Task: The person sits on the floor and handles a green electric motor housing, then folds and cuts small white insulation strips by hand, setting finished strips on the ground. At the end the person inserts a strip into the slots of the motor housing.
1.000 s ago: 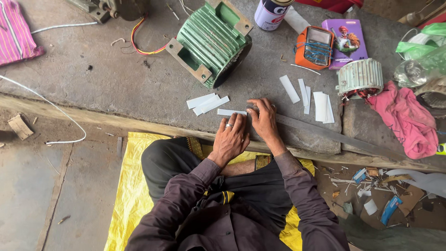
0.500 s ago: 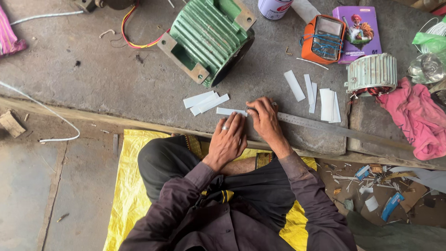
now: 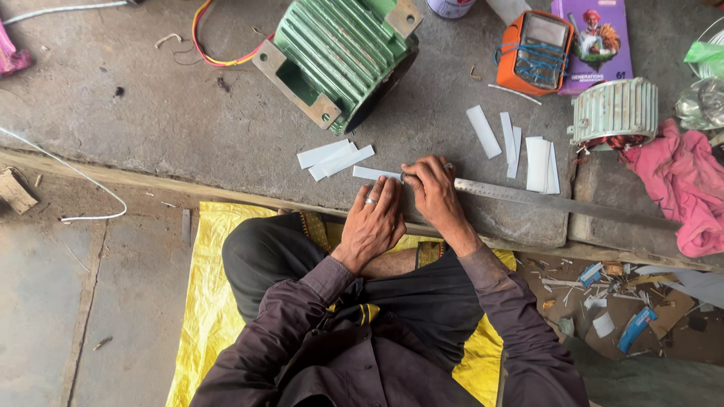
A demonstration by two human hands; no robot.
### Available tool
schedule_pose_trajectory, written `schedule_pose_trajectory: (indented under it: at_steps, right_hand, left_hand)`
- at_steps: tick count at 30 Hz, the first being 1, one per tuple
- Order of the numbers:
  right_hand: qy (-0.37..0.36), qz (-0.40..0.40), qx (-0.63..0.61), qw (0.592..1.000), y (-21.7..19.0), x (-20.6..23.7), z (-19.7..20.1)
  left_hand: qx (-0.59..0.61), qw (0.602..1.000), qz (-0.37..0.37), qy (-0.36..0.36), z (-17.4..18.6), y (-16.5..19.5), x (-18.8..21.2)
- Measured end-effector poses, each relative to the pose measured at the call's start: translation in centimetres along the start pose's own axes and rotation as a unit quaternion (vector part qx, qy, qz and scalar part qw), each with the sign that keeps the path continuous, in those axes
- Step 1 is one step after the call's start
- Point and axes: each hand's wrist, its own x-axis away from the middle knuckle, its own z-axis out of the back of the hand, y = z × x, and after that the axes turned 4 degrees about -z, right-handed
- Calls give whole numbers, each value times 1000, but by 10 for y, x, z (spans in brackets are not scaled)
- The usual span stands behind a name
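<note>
Head view: left hand (image 3: 373, 222) flat on strip (image 3: 375, 173); right hand (image 3: 431, 188) pinches it against the ruler (image 3: 558, 202); strip runs left–right.

A green ribbed motor housing (image 3: 343, 56) lies tilted on the grey concrete floor (image 3: 151, 113), with red and yellow wires (image 3: 215, 53) beside it. An orange meter (image 3: 534, 51) lies next to a purple booklet (image 3: 596, 41). A pale green ribbed part (image 3: 615, 111) touches a pink cloth (image 3: 679, 185). Loose white strips (image 3: 332, 157) lie near the housing, more white strips (image 3: 520, 143) near the meter. A yellow sheet (image 3: 204, 301) covers the lower floor.
</note>
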Motion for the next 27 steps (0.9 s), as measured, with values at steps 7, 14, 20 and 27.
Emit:
schedule_pose_trajectory:
  at_steps: [7,14,20,27]
  right_hand:
    - [-2,-25,-28,999,-7,3,5]
    - [-10,-30,-16,999,-2,-3,2]
    - [3,-18,-28,999,-3,-1,4]
    - [7,9,-6,1000,-6,-5,1]
  left_hand:
    - [3,1000,-8,11,0,-1,1]
    - [-3,1000,0,-8,-5,-3,1]
    - [3,1000,-8,9,-7,0,2]
    - [-12,1000,-10,-14,-6,-1,0]
